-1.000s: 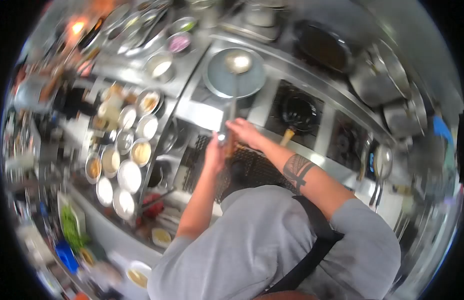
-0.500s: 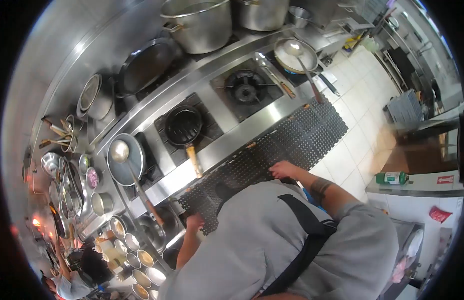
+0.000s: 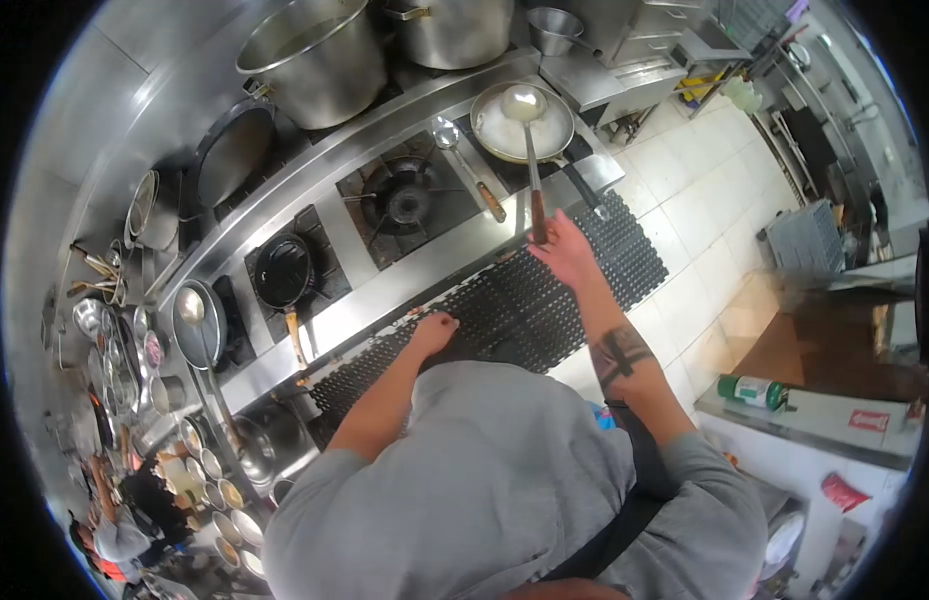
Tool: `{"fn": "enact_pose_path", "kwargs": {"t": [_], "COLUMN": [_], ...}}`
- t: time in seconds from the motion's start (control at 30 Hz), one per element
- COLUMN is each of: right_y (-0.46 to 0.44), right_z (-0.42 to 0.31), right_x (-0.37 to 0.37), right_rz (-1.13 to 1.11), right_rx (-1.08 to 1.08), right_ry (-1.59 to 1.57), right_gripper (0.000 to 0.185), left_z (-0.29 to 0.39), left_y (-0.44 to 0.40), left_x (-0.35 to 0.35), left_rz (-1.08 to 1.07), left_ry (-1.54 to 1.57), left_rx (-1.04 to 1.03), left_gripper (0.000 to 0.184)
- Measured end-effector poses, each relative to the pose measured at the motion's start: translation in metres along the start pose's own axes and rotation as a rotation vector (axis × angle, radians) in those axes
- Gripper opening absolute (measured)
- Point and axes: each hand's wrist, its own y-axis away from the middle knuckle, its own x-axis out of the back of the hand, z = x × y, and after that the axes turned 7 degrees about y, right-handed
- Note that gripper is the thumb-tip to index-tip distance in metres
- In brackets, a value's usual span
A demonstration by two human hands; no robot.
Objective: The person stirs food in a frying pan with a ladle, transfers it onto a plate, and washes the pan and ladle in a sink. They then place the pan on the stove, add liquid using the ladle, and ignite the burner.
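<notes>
My right hand (image 3: 565, 252) is at the wooden end of a long ladle (image 3: 533, 165), with thumb and fingers closed around the handle. The ladle's bowl rests in a pan (image 3: 502, 132) of whitish, foamy contents at the far right of the stove. Over the black perforated mat (image 3: 515, 310), my left hand (image 3: 437, 330) is curled closed with nothing visible in it. A slotted spoon (image 3: 470, 170) with a wooden handle lies left of the pan, beside a bare burner (image 3: 405, 200).
A black pan (image 3: 284, 271) sits on a burner to the left. Beyond it, a second ladle (image 3: 210, 370) leans across a grey pan (image 3: 213, 325). Large pots (image 3: 330, 70) stand behind the stove. At lower left are several bowls and another person (image 3: 120, 535). A green bottle (image 3: 753, 391) lies at right.
The view has swung toward the stove's right end. My hands parted from the ladle near the grey pan; my right hand has reached forward and closed on the other ladle.
</notes>
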Motion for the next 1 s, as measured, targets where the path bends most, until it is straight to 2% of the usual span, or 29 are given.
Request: {"fn": "enact_pose_path", "kwargs": {"t": [0.03,0.07,0.13,0.17,0.23,0.27,0.3,0.37,0.4,0.47,0.5,0.57,0.6,0.67,0.8,0.87,1.0], "right_y": [-0.010,-0.015,-0.025,-0.025,-0.016,-0.002,0.011,0.024,0.018,0.008,0.003,-0.002,-0.004,0.000,0.021,0.023,0.013], "right_z": [-0.013,-0.028,-0.047,-0.058,-0.084,-0.102,-0.121,-0.158,-0.171,-0.195,-0.207,-0.227,-0.234,-0.243,-0.282,-0.306,-0.356], "right_x": [-0.013,-0.028,-0.037,-0.031,-0.012,-0.008,-0.004,0.008,0.019,0.038,0.041,0.043,0.047,0.058,0.052,0.066,0.112], "right_rz": [-0.006,-0.017,0.020,0.023,0.046,0.119,0.126,0.311,0.307,0.313,0.306,0.248,0.246,0.141,0.098,0.055,-0.004], "right_rx": [-0.008,-0.067,-0.170,-0.183,-0.082,-0.051,-0.070,0.064,0.041,0.215,0.200,0.133,0.125,0.161,0.066,0.106,0.190], "right_ry": [0.014,-0.029,-0.092,-0.078,0.373,0.550,0.580,1.344,1.377,1.775,1.787,1.744,1.743,1.636,1.723,1.830,1.836], "right_gripper": [0.052,0.044,0.022,0.022,0.023,0.030,0.030,0.044,0.044,0.057,0.057,0.059,0.059,0.058,0.058,0.057,0.060], "left_z": [0.010,0.028,0.070,0.080,0.099,0.109,0.119,0.145,0.171,0.200,0.215,0.247,0.267,0.308,0.313,0.325,0.321], "left_y": [-0.012,-0.018,-0.018,-0.023,-0.040,-0.049,-0.062,-0.091,-0.103,-0.145,-0.165,-0.200,-0.209,-0.215,-0.246,-0.245,-0.243], "left_x": [-0.013,-0.021,-0.026,-0.029,-0.042,-0.045,-0.051,-0.059,-0.055,-0.074,-0.079,-0.093,-0.090,-0.073,-0.096,-0.085,-0.104], "left_rz": [0.047,0.052,-0.090,-0.090,-0.143,-0.154,-0.158,-0.183,-0.223,-0.224,-0.211,-0.260,-0.264,-0.453,-0.489,-0.492,-0.329], "left_ry": [0.011,0.025,-0.020,-0.002,-0.036,-0.012,0.023,0.048,0.065,0.182,0.254,0.471,0.473,0.820,0.931,0.733,0.854], "left_rx": [-0.095,-0.089,-0.129,-0.122,-0.189,-0.214,-0.210,-0.269,-0.238,-0.294,-0.361,-0.265,-0.259,-0.031,0.073,0.154,0.160], "left_gripper": [0.034,0.034,0.032,0.032,0.031,0.030,0.030,0.029,0.030,0.032,0.035,0.049,0.049,0.055,0.052,0.047,0.043]}}
